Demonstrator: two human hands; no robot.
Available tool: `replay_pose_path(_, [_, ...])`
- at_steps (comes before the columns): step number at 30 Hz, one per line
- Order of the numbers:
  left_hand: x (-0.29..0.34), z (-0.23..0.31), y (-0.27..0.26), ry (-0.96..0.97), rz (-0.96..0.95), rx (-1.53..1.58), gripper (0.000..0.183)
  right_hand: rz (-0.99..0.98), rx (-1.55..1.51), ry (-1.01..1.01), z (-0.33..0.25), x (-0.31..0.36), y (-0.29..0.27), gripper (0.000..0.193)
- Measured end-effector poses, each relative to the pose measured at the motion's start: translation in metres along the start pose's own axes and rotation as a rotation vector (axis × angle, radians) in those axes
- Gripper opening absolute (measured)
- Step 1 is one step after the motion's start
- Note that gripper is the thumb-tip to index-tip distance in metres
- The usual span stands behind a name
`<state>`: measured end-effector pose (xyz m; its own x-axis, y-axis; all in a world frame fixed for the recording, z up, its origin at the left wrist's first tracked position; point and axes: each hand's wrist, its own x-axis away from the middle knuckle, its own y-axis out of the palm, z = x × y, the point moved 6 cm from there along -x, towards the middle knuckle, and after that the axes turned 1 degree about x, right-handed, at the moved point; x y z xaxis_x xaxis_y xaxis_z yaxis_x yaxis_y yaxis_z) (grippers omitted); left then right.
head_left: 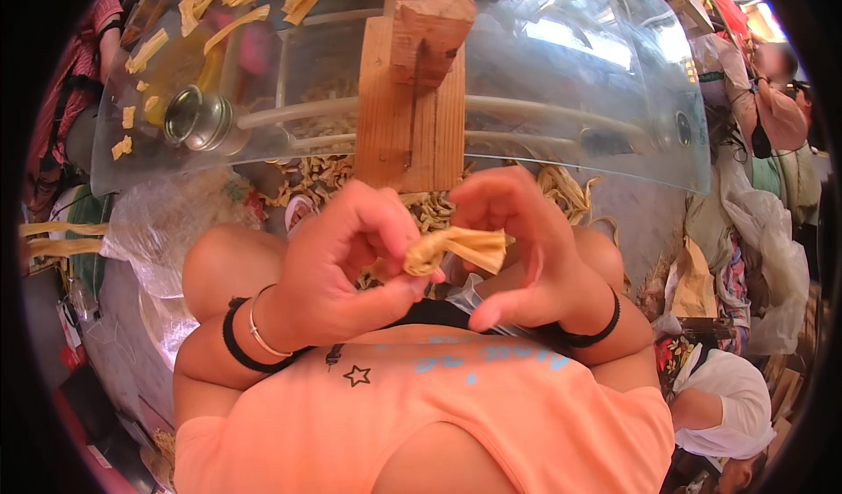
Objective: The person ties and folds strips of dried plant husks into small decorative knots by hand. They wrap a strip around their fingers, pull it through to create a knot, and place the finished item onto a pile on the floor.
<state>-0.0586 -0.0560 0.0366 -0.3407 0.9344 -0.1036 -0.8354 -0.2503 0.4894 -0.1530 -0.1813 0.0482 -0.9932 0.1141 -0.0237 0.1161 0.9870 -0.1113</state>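
A pale yellow dried strip, folded into a rounded knot with a flared tail, is held above my lap. My left hand pinches its knotted end between thumb and fingers. Beside the tail, my right hand curves around with thumb and fingers spread apart, holding nothing that I can see. Just beyond my hands stands a wooden block stand with an upright slotted piece on top, at the edge of the glass table.
The glass table bears loose yellow strips and small cut pieces on its left. A metal cup shows near its left edge. More strips lie below. Other people sit at the right, one in a white shirt; clear plastic sheeting lies left.
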Motion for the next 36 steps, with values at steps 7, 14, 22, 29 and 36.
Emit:
replay_pose_path(7, [-0.015, 0.022, -0.002, 0.088, 0.069, -0.73, 0.025, 0.286, 0.269, -0.251, -0.018, -0.006, -0.011, 0.03])
replay_pose_path(14, [-0.032, 0.033, -0.039, 0.13, 0.376, -0.762, 0.012, 0.509, -0.004, -0.101, 0.009, -0.035, -0.03, 0.017])
replay_pose_path(22, [-0.053, 0.016, -0.053, -0.083, 0.422, -0.7, 0.015, 0.496, 0.366, -0.144, 0.01, -0.053, -0.036, 0.013])
replay_pose_path(29, [-0.048, 0.024, -0.051, -0.007, 0.458, -0.972, 0.016, 0.506, 0.335, -0.084, 0.013, -0.048, -0.033, 0.013])
replay_pose_path(36, [-0.014, 0.032, -0.043, 0.166, 0.332, -0.328, 0.016, 0.27, 0.56, -0.437, -0.023, -0.024, -0.006, 0.034])
